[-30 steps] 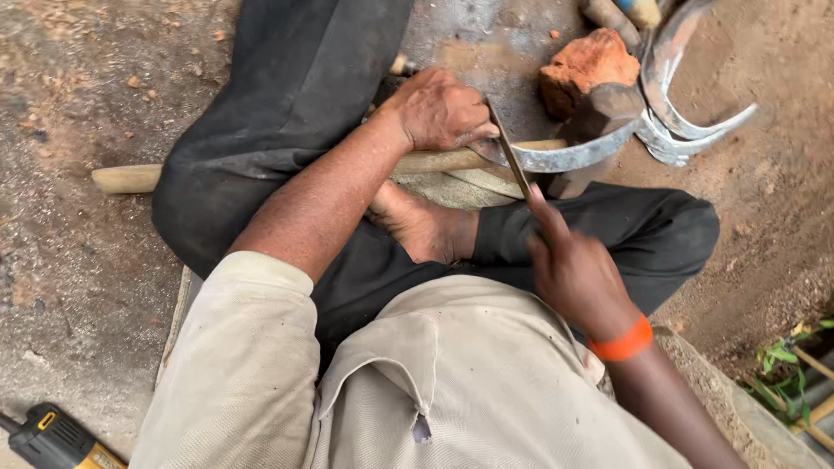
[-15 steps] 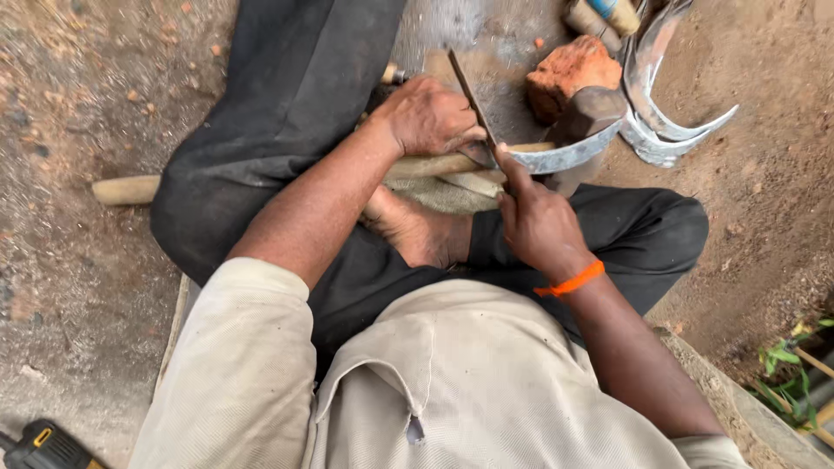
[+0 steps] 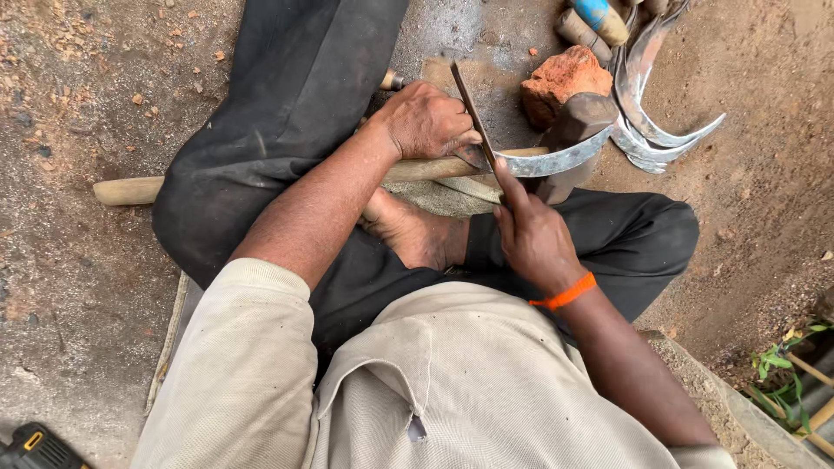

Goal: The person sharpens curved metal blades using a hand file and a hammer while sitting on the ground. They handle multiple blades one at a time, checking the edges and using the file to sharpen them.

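Note:
My left hand (image 3: 426,122) is closed around the wooden handle (image 3: 130,189) of a sickle, close to where the curved steel blade (image 3: 556,161) begins. The handle lies across my crossed legs in dark trousers. My right hand (image 3: 534,234), with an orange band at the wrist, grips a thin dark metal file (image 3: 473,108). The file lies slanted across the base of the blade, its tip pointing away from me and just past my left hand's fingers. The blade rests against a dark block (image 3: 578,122).
A reddish stone (image 3: 565,78) sits behind the block. Several more curved sickle blades (image 3: 660,130) lie at the right, and tool handles (image 3: 599,17) lie at the top. A yellow-and-black tool (image 3: 30,447) shows at the bottom left corner, green leaves (image 3: 782,356) at the right. The ground is bare dirt.
My right hand has pushed the file forward across the blade, from low and right toward my left hand. My left hand has kept its hold on the handle.

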